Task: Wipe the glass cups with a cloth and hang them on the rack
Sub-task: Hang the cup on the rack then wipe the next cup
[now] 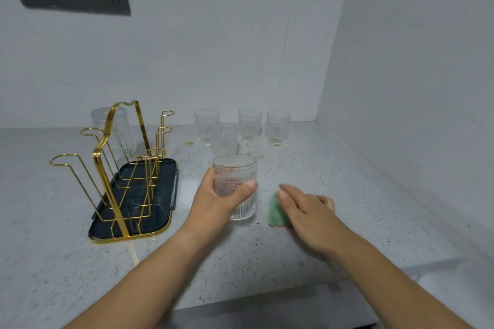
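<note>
Ribbed glass cup [236, 187] stands upright mid-counter, left hand [213, 204] wrapped round its side. Green cloth [275, 212] lies just right of it, with the right hand [304, 211] on top, fingers straight, gripping nothing. Gold rack [117, 168] stands near on the left, path unblocked. Four more cups [250, 125] line the back edge of the counter [334, 173].

The pale countertop [267, 256] bears a dark tray [163, 211] holding a gold rack [103, 147], a green cloth [276, 212], yellowish stains [190, 144], and five standing glass cups [250, 125] (one behind the rack) at the back.
</note>
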Tool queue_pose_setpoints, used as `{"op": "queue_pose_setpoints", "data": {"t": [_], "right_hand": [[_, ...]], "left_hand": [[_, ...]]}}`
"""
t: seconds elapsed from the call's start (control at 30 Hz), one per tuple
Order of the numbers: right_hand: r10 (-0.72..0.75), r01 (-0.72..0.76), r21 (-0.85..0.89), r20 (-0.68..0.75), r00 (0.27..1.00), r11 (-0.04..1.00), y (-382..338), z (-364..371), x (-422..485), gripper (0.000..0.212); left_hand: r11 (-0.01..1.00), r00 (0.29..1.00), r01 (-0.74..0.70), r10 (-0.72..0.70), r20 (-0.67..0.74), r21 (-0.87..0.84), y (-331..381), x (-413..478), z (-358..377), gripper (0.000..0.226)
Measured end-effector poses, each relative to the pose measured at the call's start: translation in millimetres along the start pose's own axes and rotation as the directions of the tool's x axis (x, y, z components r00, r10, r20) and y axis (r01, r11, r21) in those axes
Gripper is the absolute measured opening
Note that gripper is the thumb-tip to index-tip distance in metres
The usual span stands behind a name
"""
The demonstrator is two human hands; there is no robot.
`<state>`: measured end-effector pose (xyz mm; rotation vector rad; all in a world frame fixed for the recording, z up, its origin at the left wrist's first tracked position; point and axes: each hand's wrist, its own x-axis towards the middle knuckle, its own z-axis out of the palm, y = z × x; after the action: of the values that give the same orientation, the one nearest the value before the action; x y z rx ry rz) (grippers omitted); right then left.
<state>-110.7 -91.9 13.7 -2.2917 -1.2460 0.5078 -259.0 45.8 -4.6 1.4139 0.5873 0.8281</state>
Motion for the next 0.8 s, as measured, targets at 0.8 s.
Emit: {"op": "queue_pose_setpoints", "data": {"t": [0.8], "right_hand": [[-0.289, -0.295, 0.954, 0.266, 0.919, -0.059, -100, 10, 16, 0.056]], "left_hand": [[0.992, 0.999, -0.04, 0.04, -0.003, -0.119, 69, 0, -22, 0.048]]}}
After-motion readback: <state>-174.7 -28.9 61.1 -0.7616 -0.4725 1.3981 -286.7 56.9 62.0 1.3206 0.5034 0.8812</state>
